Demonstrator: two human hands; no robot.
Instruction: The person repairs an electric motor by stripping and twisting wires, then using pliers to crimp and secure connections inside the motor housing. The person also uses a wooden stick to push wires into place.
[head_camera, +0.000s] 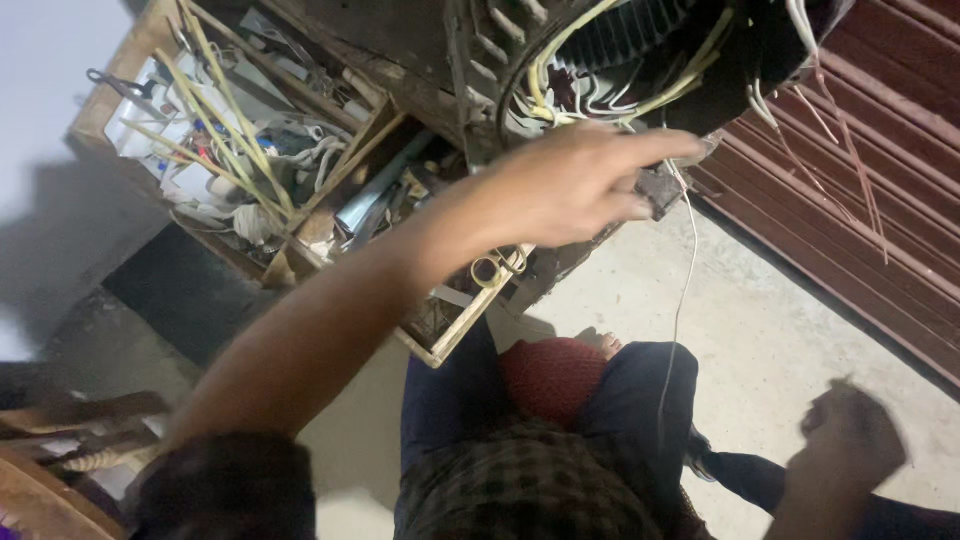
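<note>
The head camera is looking steeply down; the left hand (570, 185) is reaching up and forward with the arm stretched out, its index finger pointing along the lower edge of the motor (620, 50); the other fingers are curling around a small dark block (660, 190) at that edge, though whether they are truly gripping it cannot be told. The motor is filling the top middle of the view; it is looking like a dark round housing with ribbed sides, and inside its open ring pale yellow and white sleeved leads are looping along the winding; several thin coppery strands are hanging from its right side. One thin white wire (685, 290) is dropping from beside the block down toward the lap. The right hand (850, 435) is hovering low at the right, blurred and dark, closed loosely like a fist; whether it is pinching the wire or anything at all cannot be told. One red knitted cap (550, 378) is lying on the knees, between the blue trouser legs. One wooden crate (250, 170) is standing at the upper left, crowded with yellow sleeving, white cord and small tools; one reddish ribbed shutter (880, 200) is running along the right edge above the concrete floor (760, 330).
</note>
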